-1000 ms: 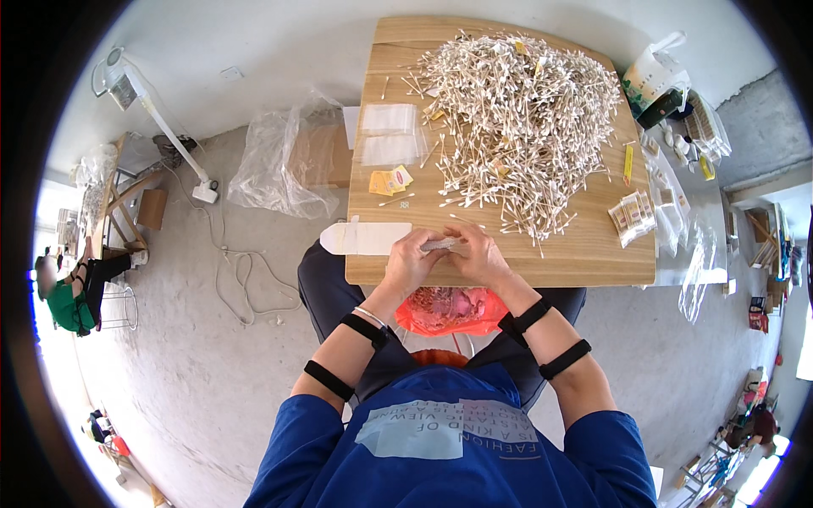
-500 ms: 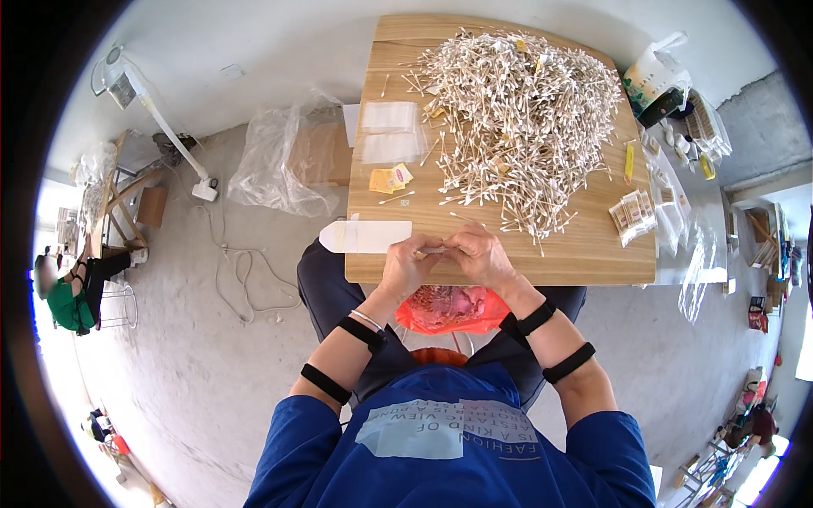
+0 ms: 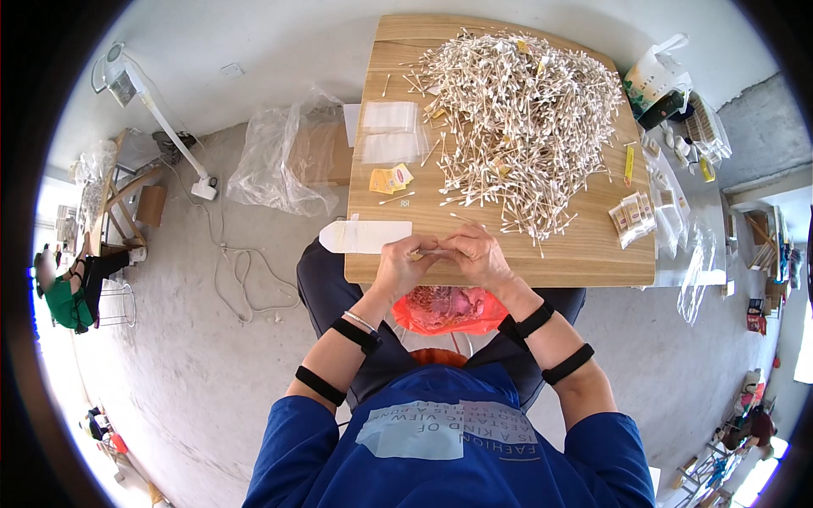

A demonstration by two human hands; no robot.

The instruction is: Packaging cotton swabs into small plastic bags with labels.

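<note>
Left hand (image 3: 400, 265), right hand (image 3: 478, 256) pinched closed on small pale item (image 3: 434, 252) over counter (image 3: 584, 264); swab heap (image 3: 529, 127) beyond.

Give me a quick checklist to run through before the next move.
1. Left hand and right hand close together: ok.
2. What they hold identifiable: cannot tell, mostly hidden.
3. White card fully on the table: not ok, its left end juts past the edge.
4. Cotton swabs on the table: ok, in a big loose pile.
5. Yellow cards on the table: ok, left of the pile.
</note>
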